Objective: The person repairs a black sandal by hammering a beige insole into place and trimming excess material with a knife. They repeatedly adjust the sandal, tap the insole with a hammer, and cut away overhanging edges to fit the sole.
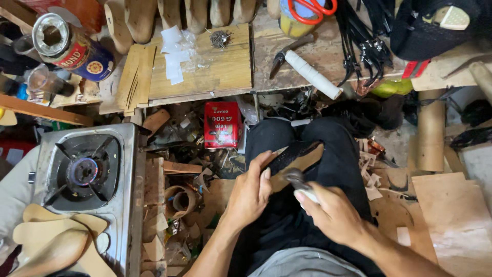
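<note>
Sole (300,156) lies across the lap, left hand (251,192) gripping its near end; right hand (333,213) is clamped on what looks like pliers (297,179). Yellow cup (292,25) on the desk (225,66) holds scissors (311,7).

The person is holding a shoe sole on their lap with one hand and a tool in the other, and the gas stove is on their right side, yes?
Not quite. The gas stove is on the person's left side, not the right, as the head view shows. The rest holds: the left hand holds the shoe sole on the lap, and the right hand grips a tool.
</note>
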A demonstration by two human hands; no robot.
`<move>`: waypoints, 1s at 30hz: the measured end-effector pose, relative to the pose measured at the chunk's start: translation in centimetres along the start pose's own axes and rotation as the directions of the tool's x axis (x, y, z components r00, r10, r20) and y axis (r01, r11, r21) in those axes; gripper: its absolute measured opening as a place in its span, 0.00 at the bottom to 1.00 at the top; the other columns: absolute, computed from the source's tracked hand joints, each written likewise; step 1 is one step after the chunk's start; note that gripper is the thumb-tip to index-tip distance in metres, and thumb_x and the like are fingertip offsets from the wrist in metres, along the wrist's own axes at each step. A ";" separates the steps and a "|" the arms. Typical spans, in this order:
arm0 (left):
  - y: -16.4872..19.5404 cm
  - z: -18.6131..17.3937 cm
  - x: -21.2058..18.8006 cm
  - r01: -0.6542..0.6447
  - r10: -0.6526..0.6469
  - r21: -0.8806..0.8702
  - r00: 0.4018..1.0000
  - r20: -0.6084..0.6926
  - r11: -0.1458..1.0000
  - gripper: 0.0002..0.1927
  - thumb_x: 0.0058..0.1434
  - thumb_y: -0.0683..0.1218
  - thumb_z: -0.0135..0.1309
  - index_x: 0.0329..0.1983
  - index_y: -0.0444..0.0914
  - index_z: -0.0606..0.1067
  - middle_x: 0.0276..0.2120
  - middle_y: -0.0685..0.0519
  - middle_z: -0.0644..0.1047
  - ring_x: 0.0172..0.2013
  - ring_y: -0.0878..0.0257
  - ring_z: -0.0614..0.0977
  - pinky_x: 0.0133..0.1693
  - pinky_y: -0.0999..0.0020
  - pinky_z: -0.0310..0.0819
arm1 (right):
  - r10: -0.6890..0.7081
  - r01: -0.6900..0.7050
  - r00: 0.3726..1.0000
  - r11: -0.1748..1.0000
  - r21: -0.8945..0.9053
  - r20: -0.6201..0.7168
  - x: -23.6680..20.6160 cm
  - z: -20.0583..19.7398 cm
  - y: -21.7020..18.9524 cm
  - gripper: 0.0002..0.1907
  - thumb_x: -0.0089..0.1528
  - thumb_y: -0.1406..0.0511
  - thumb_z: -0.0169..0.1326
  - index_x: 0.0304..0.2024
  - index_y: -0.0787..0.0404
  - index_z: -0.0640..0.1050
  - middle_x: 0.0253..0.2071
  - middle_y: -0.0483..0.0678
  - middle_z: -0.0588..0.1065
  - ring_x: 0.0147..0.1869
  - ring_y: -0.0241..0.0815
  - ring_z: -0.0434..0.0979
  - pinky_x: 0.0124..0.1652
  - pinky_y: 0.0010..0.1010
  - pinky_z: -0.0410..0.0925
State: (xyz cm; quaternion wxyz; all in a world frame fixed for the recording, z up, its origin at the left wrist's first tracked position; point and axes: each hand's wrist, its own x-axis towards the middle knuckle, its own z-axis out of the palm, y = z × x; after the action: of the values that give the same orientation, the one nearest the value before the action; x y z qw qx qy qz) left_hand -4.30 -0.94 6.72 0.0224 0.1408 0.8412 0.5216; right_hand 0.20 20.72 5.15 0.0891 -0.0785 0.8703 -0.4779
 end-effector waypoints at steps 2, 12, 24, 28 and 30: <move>-0.4 0.2 -0.1 0.009 -0.009 -0.015 1.000 0.002 1.000 0.21 0.72 0.44 0.42 0.68 0.37 0.63 0.54 0.38 0.80 0.51 0.40 0.83 0.51 0.55 0.78 | -0.110 0.147 0.981 0.961 0.235 -0.162 -0.1 0.1 0.3 0.13 0.64 0.66 0.51 0.44 0.71 0.78 0.23 0.45 0.78 0.21 0.35 0.79 0.25 0.27 0.74; -0.7 -0.2 -0.5 0.099 -0.098 -0.021 0.994 0.039 0.995 0.23 0.73 0.46 0.40 0.70 0.39 0.62 0.24 0.38 0.77 0.24 0.43 0.81 0.31 0.53 0.72 | -0.162 0.189 0.980 0.938 0.291 -0.112 0.6 0.1 0.1 0.11 0.65 0.65 0.50 0.38 0.69 0.79 0.22 0.49 0.77 0.19 0.43 0.78 0.23 0.32 0.72; 0.5 -6.7 3.3 0.178 -0.122 -0.090 0.894 0.432 0.980 0.17 0.71 0.48 0.43 0.58 0.40 0.76 0.19 0.51 0.76 0.16 0.60 0.81 0.22 0.66 0.78 | -0.047 0.154 0.881 0.969 -0.192 0.471 -0.7 -5.1 0.5 0.16 0.59 0.55 0.62 0.41 0.59 0.82 0.34 0.49 0.82 0.35 0.51 0.83 0.34 0.40 0.72; -0.5 -5.4 6.7 0.211 -0.160 0.003 0.733 0.661 0.977 0.16 0.70 0.48 0.44 0.57 0.40 0.75 0.21 0.47 0.77 0.20 0.53 0.84 0.26 0.60 0.80 | -0.035 0.091 0.973 0.966 -0.242 0.227 2.3 -7.4 0.3 0.16 0.57 0.58 0.61 0.42 0.61 0.82 0.33 0.47 0.82 0.34 0.44 0.85 0.36 0.34 0.74; -0.9 -3.4 8.3 -0.082 0.079 -0.015 0.881 0.466 0.997 0.15 0.67 0.45 0.48 0.55 0.38 0.76 0.32 0.46 0.82 0.33 0.50 0.86 0.36 0.58 0.80 | -0.191 0.192 0.981 0.940 -0.283 0.031 5.7 -8.3 0.0 0.14 0.59 0.60 0.60 0.41 0.63 0.81 0.35 0.50 0.81 0.37 0.46 0.83 0.37 0.35 0.73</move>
State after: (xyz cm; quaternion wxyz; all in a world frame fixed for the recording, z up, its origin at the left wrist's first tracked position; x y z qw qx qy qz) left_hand -13.07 -2.05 8.40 0.2017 0.2968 0.8059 0.4709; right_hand -7.24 26.21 9.08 0.0314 -0.1754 0.9181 -0.3541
